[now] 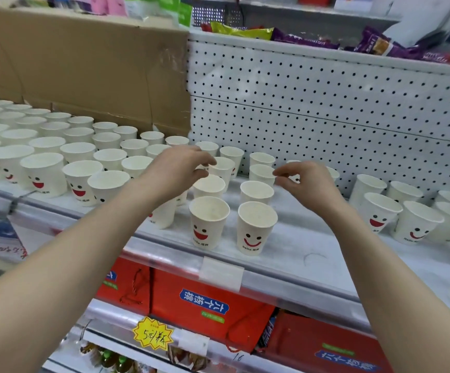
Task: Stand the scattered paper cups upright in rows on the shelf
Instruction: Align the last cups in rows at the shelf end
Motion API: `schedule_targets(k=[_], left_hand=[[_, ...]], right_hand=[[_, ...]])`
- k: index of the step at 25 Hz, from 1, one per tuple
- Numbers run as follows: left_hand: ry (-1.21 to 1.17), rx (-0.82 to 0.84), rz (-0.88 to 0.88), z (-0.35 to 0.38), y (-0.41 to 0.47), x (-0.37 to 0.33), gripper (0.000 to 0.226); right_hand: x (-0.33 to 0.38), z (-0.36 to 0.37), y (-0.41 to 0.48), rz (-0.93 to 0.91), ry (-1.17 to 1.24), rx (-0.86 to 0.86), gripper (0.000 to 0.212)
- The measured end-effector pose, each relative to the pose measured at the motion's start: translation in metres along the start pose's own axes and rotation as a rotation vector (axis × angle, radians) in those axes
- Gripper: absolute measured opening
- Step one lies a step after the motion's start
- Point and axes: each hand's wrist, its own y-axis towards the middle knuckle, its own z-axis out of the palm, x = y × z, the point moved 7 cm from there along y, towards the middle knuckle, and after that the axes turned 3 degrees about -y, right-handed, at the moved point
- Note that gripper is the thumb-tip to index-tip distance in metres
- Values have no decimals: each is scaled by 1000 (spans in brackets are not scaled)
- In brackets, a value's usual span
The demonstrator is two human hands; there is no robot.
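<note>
White paper cups with red smiley faces stand upright on the white shelf (299, 246). Tight rows of cups (78, 181) fill its left part. In the middle are two short columns, fronted by one cup (209, 222) and another (256, 227). My left hand (175, 170) reaches over the left column and pinches the rim of a rear cup (222, 168). My right hand (301, 184) pinches the right rim of a cup (261, 172) in the right column. A looser group of upright cups (380, 214) stands to the right.
A cardboard box (83, 63) backs the left rows, and a white pegboard (326, 103) backs the rest. Snack packets (299, 39) lie on the shelf above. Red cartons (205, 305) sit below. A gap of bare shelf separates the middle columns from the right group.
</note>
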Motion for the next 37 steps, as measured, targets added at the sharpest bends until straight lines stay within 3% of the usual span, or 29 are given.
schedule_targets(k=[7, 14, 22, 30, 34, 37], left_hand=[[139, 314, 74, 52, 59, 23, 23], [181, 239, 76, 64, 76, 28, 10], [173, 228, 76, 65, 82, 33, 22], [-178, -47, 123, 7, -7, 3, 19], [-256, 89, 138, 31, -53, -17, 58], [-165, 158, 185, 42, -52, -31, 58]], right_hand=[[-3, 43, 35, 67, -137, 166, 15], [-5, 61, 48, 94, -223, 179, 7], [-10, 66, 54, 79, -208, 184, 16], [11, 19, -16, 38, 78, -139, 12], [18, 36, -59, 25, 92, -93, 35], [26, 46, -69, 6, 21, 12, 58]])
